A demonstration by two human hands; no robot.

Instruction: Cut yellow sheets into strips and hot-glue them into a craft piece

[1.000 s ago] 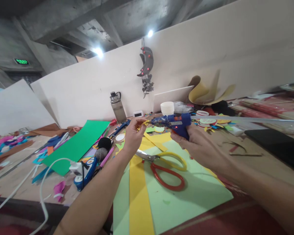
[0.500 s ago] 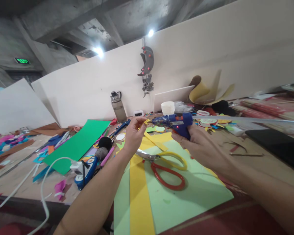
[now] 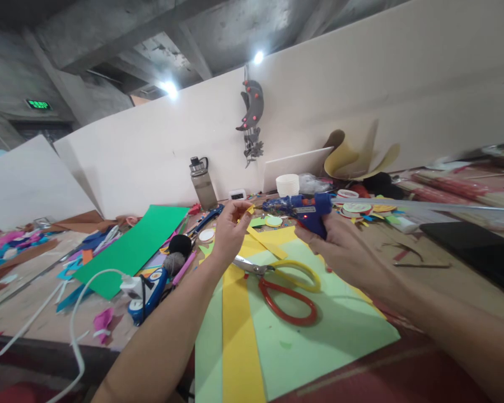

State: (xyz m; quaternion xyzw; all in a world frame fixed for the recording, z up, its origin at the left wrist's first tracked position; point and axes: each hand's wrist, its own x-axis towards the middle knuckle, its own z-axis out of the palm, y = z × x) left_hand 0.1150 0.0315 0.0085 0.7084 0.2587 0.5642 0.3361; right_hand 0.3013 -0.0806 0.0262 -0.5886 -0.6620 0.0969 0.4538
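My right hand (image 3: 336, 232) is wrapped round the handle of a blue hot glue gun (image 3: 313, 211), its small red light lit and a long clear glue stick (image 3: 403, 205) running out of the back. The nozzle points left at a small yellow piece (image 3: 251, 210), pinched in the fingertips of my left hand (image 3: 232, 226). Whether the nozzle touches that piece I cannot tell. Below both hands, scissors (image 3: 289, 314) with one red and one yellow handle lie on light green sheets (image 3: 327, 347) and a yellow strip (image 3: 239, 336).
A green sheet (image 3: 136, 246), a blue power strip (image 3: 151, 294) with a white cable and two pompoms lie to the left. Behind stand a grey water bottle (image 3: 204, 187) and white paper cups (image 3: 288, 184). A black flat object (image 3: 479, 254) lies at the right.
The glue gun has shifted very slightly to the right, its nozzle still by the yellow piece. Otherwise both hands hold nearly the same position.
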